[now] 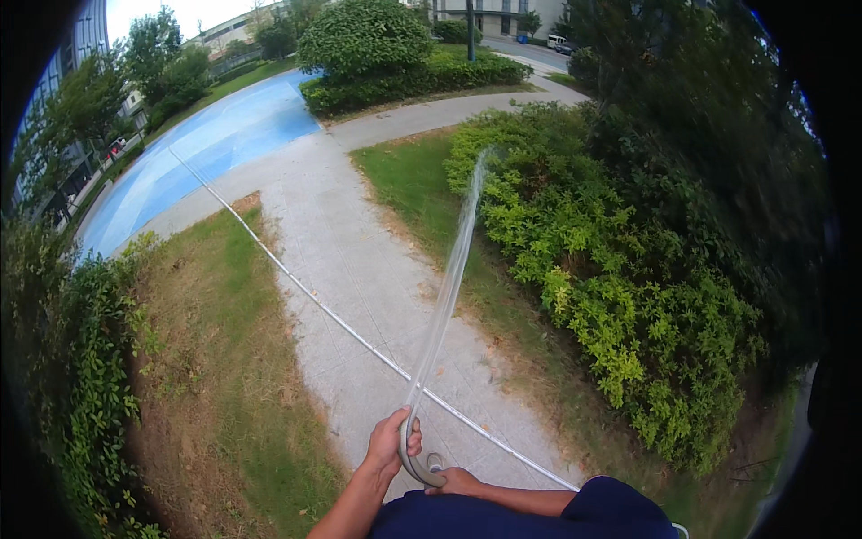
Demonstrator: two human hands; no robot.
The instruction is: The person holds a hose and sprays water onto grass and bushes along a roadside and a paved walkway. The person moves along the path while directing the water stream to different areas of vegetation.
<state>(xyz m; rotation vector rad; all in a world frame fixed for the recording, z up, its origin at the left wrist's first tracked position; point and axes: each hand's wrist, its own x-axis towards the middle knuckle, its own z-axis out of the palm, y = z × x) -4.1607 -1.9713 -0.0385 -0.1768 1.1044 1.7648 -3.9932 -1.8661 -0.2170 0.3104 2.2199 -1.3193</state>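
Note:
My left hand (394,439) is closed around a grey garden hose (406,451) near its outlet end. The hose curves down from there to my right hand (458,481), which grips it close to my body. From the outlet a jet of water (450,286) shoots forward and up, reaching the leafy green shrubs (579,249) on the right. A long pale line, seemingly a hose (323,308), lies across the paved path from the blue ground to the lower right, passing behind the jet. Part of a shoe shows between my hands.
The grey paved path (337,242) runs ahead between grass strips. A hedge (101,377) borders the left side. Further off are blue-painted ground (222,141), a large round bush (367,40) and a pole (471,30). Dark trees stand at the right.

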